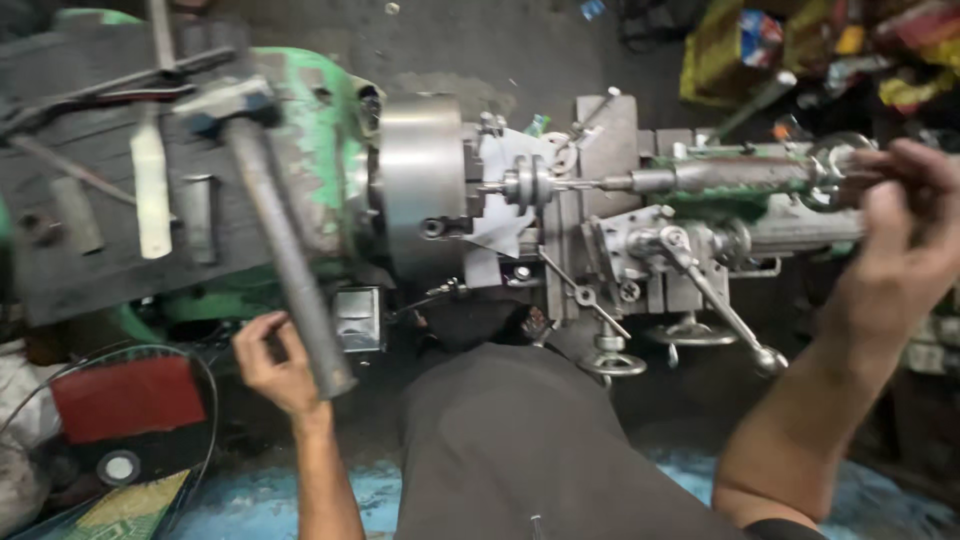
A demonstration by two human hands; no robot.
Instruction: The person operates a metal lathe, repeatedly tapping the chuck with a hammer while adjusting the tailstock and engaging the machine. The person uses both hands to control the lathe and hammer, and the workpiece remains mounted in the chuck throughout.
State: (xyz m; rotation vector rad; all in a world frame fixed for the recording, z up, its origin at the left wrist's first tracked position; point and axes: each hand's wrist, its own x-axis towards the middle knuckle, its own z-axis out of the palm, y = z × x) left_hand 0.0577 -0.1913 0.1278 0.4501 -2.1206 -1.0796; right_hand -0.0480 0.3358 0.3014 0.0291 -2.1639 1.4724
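Overhead, left hand (272,360) gripping lever (285,255), right hand (900,215) on tailstock handwheel (835,165)

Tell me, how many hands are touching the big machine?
2. The left hand holds the long grey lever at lower left; the right hand grips the handwheel at far right.

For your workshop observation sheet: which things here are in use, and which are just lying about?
In use: left hand on long lever; right hand at tailstock handwheel; drill bit; chuck.
Lying about: red box; coloured packets; white strip.
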